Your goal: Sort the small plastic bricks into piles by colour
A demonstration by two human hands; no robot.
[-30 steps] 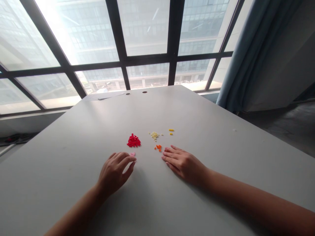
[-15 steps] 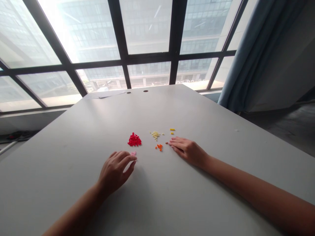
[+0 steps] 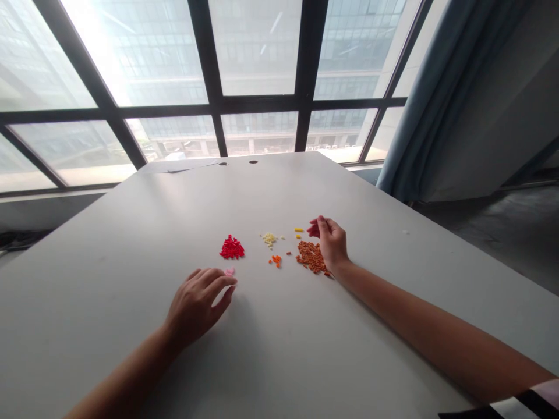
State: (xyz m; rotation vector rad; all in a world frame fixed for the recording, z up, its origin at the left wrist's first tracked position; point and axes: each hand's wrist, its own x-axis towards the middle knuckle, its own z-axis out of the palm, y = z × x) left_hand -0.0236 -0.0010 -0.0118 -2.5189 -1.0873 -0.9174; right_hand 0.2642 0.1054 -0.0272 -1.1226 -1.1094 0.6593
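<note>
My left hand (image 3: 198, 299) rests on the table at the left. Its thumb and index fingertips come together beside some small pink pieces (image 3: 229, 271); whatever lies between them is too small to make out. My right hand (image 3: 332, 241) is turned on its side over the right edge of a pile of small brown toy bricks (image 3: 312, 257). Its fingers are loosely bent and apart, with nothing visible in them. A single brown brick (image 3: 289, 253) lies left of that pile. Two yellow pieces (image 3: 299, 230) lie close to the right fingertips.
A heap of red bricks (image 3: 232, 247) lies beyond my left hand. Cream pieces (image 3: 269, 239) and a few orange pieces (image 3: 276, 260) lie between the hands. The white table (image 3: 279, 337) reaches to the windows, with a blue curtain (image 3: 419, 122) at the right.
My right hand has lifted and turned from lying flat, uncovering the brown brick pile beneath it. My left hand keeps its pose. The view has shifted slightly.
</note>
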